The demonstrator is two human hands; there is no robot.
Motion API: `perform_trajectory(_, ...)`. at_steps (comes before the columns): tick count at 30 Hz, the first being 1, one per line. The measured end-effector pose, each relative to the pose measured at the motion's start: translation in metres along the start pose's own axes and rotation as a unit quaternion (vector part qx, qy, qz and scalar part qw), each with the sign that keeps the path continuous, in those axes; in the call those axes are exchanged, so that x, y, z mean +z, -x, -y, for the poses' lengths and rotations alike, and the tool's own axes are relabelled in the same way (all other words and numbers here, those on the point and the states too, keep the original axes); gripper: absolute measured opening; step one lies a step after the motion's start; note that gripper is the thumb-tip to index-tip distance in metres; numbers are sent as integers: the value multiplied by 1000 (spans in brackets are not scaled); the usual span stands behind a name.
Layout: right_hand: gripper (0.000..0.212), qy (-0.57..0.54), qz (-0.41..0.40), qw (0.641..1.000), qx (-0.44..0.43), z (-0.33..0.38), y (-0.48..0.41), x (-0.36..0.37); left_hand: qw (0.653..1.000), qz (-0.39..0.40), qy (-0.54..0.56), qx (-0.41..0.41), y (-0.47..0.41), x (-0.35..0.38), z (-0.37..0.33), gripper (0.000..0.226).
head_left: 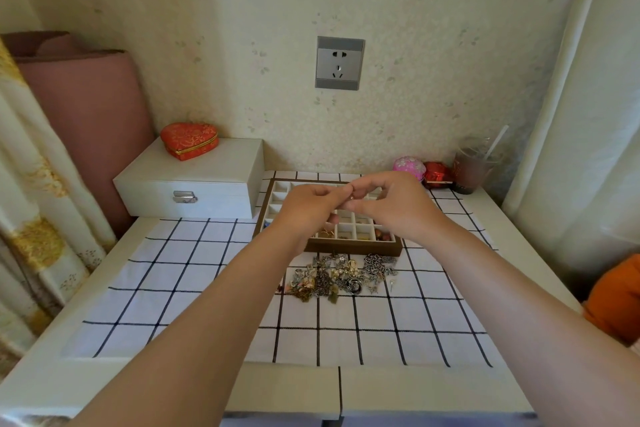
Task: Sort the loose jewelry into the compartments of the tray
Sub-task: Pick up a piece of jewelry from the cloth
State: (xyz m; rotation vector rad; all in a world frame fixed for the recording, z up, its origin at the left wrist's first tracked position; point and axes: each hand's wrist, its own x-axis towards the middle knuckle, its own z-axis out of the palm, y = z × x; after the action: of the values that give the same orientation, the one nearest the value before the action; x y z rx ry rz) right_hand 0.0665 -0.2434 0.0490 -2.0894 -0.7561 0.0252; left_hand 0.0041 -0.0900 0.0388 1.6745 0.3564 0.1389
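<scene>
Nearest, a checked cloth [207, 305] covers the worktop [41, 378]. On it lies the loose jewelry [341, 277] in one heap, just in front of the tray [353, 247]. A few pieces already sit in the front row of compartments. Above the tray both hands meet fingertip to fingertip. The left hand [307, 209] and right hand [393, 205] together pinch a small shiny piece [351, 197] – too small to identify. Left of the tray stands a white box [194, 180] with a red heart-shaped case [189, 140] on top – a cup [471, 166] stands at the far right.
</scene>
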Motion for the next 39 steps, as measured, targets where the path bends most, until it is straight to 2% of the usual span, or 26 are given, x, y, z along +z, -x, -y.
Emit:
perform_trajectory(6, 8, -8, -38, 999, 22, -16, -16, -5, 999, 38, -9, -19, -13, 5, 0, 29)
perform_trajectory(10, 12, -13, 1, 999, 34, -23, -18, -4, 1000, 21, 4, -11, -19, 12, 5, 18)
perform_trajectory(13, 15, -47, 1, 998, 45, -21, -18, -3, 1000, -9, 22, -11, -22, 15, 8, 14)
perform_trajectory(16, 15, -62, 2, 997, 45, -21, -18, 1, 999, -48, 14, -6, -23, 15, 9, 17)
perform_trajectory(19, 10, -61, -19, 996, 62, -28, -23, 4, 1000, -24, 0, -16, -23, 16, 8, 24)
perform_trajectory(21, 9, -28, -41, 996, 75, -36, -28, 6, 997, -3, -81, 15, -23, 16, 11, 27)
perform_trajectory(24, 12, 112, -32, 989, 91, -50, -32, 9, 962, 8, -264, 74, -26, 15, 24, 28)
perform_trajectory(27, 14, 209, 7, 973, 94, -54, -32, 14, 944, 27, -321, 73, -29, 10, 37, 31)
perform_trajectory(30, 11, 285, 35, 955, 80, -53, -32, 16, 892, 31, -433, 122, -29, 8, 44, 36)
perform_trajectory(32, 8, 310, 34, 947, 82, -53, -33, 18, 875, 44, -463, 135, -28, 6, 44, 41)
perform_trajectory(34, 13, 324, 20, 942, 89, -54, -33, 20, 869, 60, -472, 135, -27, 6, 44, 44)
perform_trajectory(37, 25, 306, 11, 947, 93, -57, -33, 20, 862, 70, -484, 133, -24, 7, 42, 45)
perform_trajectory(39, 20, 294, 5, 952, 90, -58, -32, 18, 859, 74, -490, 132, -23, 7, 42, 46)
